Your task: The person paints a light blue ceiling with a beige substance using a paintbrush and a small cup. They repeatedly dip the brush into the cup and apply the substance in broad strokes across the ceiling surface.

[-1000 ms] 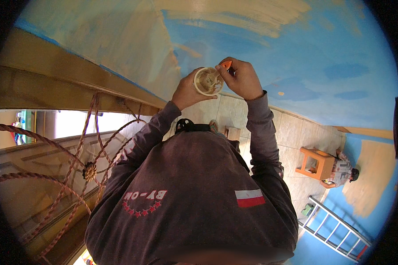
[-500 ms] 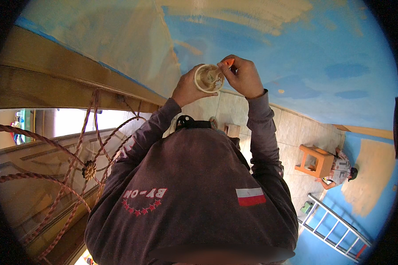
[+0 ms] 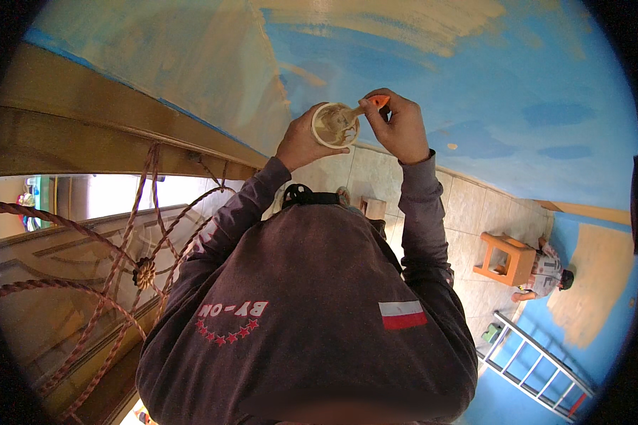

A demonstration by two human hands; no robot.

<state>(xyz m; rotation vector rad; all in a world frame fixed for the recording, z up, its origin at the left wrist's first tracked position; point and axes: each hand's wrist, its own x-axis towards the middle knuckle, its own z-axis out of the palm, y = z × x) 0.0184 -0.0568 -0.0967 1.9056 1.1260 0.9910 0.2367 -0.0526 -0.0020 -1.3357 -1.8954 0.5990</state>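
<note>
My left hand (image 3: 297, 142) grips a small white tub (image 3: 325, 142) from its left side, its open top facing me and showing beige paste smeared inside. My right hand (image 3: 400, 127) is closed on an orange-handled tool (image 3: 378, 101), whose pale working end dips into the tub. Both hands are held out over the tiled floor, before a wall (image 3: 475, 85) patched in blue and beige.
Twisted metal scrollwork (image 3: 144, 270) stands at left below a brown beam (image 3: 78, 138). At right, a co-worker (image 3: 549, 280) in a patterned top is beside an orange plastic stool (image 3: 519, 263); an aluminium ladder (image 3: 535, 361) leans below them. A small box (image 3: 373, 207) sits on the floor ahead.
My right hand has shifted slightly right with the tool, whose end now shows more across the tub. The tub rose slightly, then stayed about level. The co-worker's lower arm moved a little.
</note>
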